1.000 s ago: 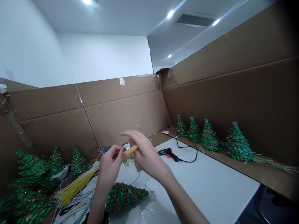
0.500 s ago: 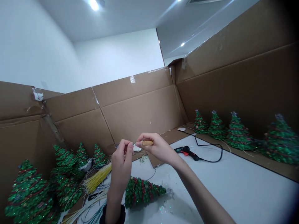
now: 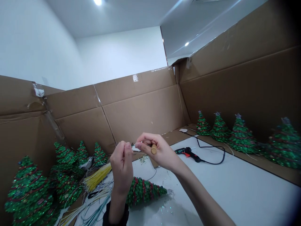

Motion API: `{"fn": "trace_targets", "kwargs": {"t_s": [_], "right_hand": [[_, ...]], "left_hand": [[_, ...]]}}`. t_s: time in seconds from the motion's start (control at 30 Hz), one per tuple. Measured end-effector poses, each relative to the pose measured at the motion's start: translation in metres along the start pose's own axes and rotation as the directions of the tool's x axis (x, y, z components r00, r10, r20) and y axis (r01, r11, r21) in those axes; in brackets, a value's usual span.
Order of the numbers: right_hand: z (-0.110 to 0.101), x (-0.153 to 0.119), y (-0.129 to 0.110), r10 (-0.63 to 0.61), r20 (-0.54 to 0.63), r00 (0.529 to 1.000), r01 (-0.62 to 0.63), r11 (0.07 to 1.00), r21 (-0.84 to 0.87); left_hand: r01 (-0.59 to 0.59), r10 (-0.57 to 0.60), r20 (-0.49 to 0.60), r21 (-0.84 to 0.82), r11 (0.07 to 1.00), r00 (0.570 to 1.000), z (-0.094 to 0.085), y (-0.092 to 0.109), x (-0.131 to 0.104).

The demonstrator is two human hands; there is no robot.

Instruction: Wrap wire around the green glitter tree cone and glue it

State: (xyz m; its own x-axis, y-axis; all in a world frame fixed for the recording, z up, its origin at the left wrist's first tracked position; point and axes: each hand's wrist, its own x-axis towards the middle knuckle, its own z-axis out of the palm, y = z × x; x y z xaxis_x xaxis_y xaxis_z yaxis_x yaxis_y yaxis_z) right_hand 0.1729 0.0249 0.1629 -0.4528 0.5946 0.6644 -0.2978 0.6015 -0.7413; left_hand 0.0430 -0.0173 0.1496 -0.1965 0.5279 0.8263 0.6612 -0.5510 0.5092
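Observation:
My right hand (image 3: 156, 150) is closed around a short tool with a round wooden handle (image 3: 153, 149), whose butt end faces me; its working tip is hidden or too small to make out. Close by on the left, my left hand (image 3: 122, 163) is closed, thumb pressed against the curled fingers, and whatever it pinches cannot be made out. Below both hands a small green Christmas tree (image 3: 147, 191) with red garland lies on its side on the white tabletop (image 3: 188, 194), its star pointing right.
A black glue gun (image 3: 189, 153) with its cord lies to the right. Several decorated trees (image 3: 242, 135) stand along the right cardboard wall (image 3: 242, 88). More trees (image 3: 29, 191), a grey bird figure (image 3: 87, 164) and yellow strands (image 3: 97, 177) are at the left.
My right hand has turned, so the wooden handle points more toward me. My left hand's fingers have curled in more, and a small gap shows between the hands.

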Motion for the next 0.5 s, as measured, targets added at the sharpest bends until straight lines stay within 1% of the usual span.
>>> {"fn": "trace_targets", "kwargs": {"t_s": [0.17, 0.27, 0.33, 0.4, 0.5], "right_hand": [[0.005, -0.002, -0.003, 0.004, 0.003, 1.0, -0.004, 1.0, -0.016], [0.007, -0.003, -0.005, 0.014, 0.008, 1.0, -0.014, 0.999, -0.036], [0.008, -0.003, -0.007, 0.02, 0.004, 1.0, -0.019, 0.998, -0.053], [0.008, -0.004, -0.009, 0.031, 0.003, 1.0, -0.031, 0.998, -0.053], [0.006, -0.006, -0.012, 0.056, 0.003, 0.998, -0.056, 0.998, -0.007]], "left_hand": [[0.096, -0.098, -0.006, -0.152, 0.984, 0.995, -0.002, 0.004, -0.001], [0.116, -0.121, -0.021, -0.165, 0.979, 0.992, -0.002, 0.003, -0.002], [0.104, -0.109, -0.03, -0.138, 0.985, 0.994, -0.003, 0.002, -0.002], [0.078, -0.08, -0.031, -0.073, 0.994, 0.996, -0.006, 0.003, -0.002], [-0.023, 0.022, 0.031, 0.053, 0.998, 0.999, -0.014, 0.007, 0.0]]}}
